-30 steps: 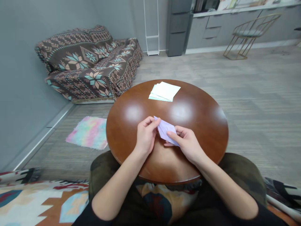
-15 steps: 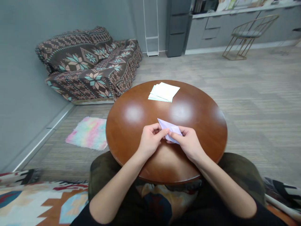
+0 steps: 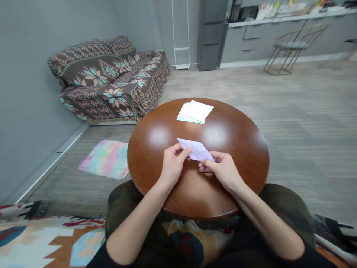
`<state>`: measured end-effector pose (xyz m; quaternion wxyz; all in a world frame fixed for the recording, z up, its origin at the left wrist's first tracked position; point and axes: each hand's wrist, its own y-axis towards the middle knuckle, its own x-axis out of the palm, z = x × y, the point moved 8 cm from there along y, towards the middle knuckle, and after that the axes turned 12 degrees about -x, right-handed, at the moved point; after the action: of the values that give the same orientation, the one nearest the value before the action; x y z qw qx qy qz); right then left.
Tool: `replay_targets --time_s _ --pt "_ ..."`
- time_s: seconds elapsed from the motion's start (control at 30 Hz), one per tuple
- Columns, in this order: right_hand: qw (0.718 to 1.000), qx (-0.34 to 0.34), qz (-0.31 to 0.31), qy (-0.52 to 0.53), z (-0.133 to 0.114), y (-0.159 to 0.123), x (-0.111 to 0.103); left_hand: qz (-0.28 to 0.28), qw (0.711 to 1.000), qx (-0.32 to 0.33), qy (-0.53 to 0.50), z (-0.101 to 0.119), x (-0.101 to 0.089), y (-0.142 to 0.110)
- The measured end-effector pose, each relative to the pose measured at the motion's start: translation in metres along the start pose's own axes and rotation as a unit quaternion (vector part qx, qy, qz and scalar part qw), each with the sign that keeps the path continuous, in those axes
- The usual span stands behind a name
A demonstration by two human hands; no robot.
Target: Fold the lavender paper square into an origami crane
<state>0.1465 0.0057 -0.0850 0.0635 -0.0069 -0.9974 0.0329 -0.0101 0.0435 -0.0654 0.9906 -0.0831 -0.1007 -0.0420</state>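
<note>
A folded sheet of purple paper point(image 3: 196, 149), shaped like a slanted parallelogram with crease lines across it, is held above the round table. My left hand point(image 3: 174, 160) pinches its lower left edge, thumb on top and fingers beneath. At the lower right corner my right hand point(image 3: 220, 166) grips the paper between thumb and fingers. Parts of the fingers are hidden under the sheet. Farther back on the table lies a small stack of white and pale-blue paper sheets point(image 3: 196, 111), slightly fanned out.
The round brown wooden table point(image 3: 245, 149) stands between my knees. A patterned covered sofa point(image 3: 111, 80) is at the back left, with a pastel fluffy mat point(image 3: 104, 158) on the floor before it. A gold wire chair point(image 3: 292, 45) stands by grey kitchen cabinets point(image 3: 237, 46).
My hands have moved apart, the left one going leftward. The purple paper has turned flatter and shows more of its surface. The view has tipped slightly upward.
</note>
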Motion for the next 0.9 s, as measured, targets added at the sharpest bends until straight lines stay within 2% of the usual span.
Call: replay_targets --time_s 0.1,0.2,0.23,0.27,0.3,0.33,0.37,0.4,0.47,0.53,0.57,0.67,0.77,0.9 --pt "1.0 0.016 -0.019 0.005 0.001 0.002 -0.003 0.001 1.0 -0.023 -0.009 -0.003 -0.01 0.003" --pt "0.996 0.021 -0.082 -0.024 -0.001 0.008 -0.008 -0.006 0.997 -0.051 0.066 -0.002 -0.023 0.002" --pt "0.993 0.024 -0.109 -0.05 -0.001 0.011 -0.011 0.017 0.992 -0.03 0.117 0.004 -0.03 0.001" --pt "0.986 0.031 -0.141 -0.08 -0.001 0.014 -0.013 0.088 0.981 0.032 0.171 0.019 -0.043 -0.003" --pt "0.978 0.036 -0.173 -0.113 -0.001 0.017 -0.014 0.162 0.952 0.109 0.237 0.036 -0.052 -0.011" --pt "0.968 0.038 -0.2 -0.148 -0.002 0.02 -0.016 0.193 0.918 0.167 0.303 0.049 -0.051 -0.017" --pt "0.957 0.035 -0.22 -0.184 -0.003 0.024 -0.018 0.173 0.896 0.196 0.359 0.054 -0.043 -0.019" --pt "0.948 0.031 -0.236 -0.212 -0.005 0.027 -0.018 0.116 0.886 0.201 0.401 0.053 -0.031 -0.017" --pt "0.923 0.036 -0.281 -0.259 -0.006 0.032 -0.016 0.006 0.867 0.184 0.463 0.044 -0.006 -0.012" --pt "0.901 0.034 -0.308 -0.303 -0.009 0.038 -0.013 -0.065 0.829 0.17 0.528 0.034 0.014 -0.009" --pt "0.893 0.023 -0.307 -0.329 -0.011 0.043 -0.014 -0.08 0.81 0.154 0.56 0.029 0.02 -0.005" --pt "0.875 -0.065 -0.23 -0.422 -0.029 0.062 -0.024 -0.069 0.766 0.102 0.63 0.019 0.024 0.004" --pt "0.856 -0.157 -0.153 -0.468 -0.043 0.07 -0.03 -0.038 0.771 0.096 0.628 0.019 0.023 0.008" --pt "0.855 -0.207 -0.169 -0.445 -0.04 0.063 -0.022 -0.044 0.776 0.125 0.617 0.017 0.027 0.008"
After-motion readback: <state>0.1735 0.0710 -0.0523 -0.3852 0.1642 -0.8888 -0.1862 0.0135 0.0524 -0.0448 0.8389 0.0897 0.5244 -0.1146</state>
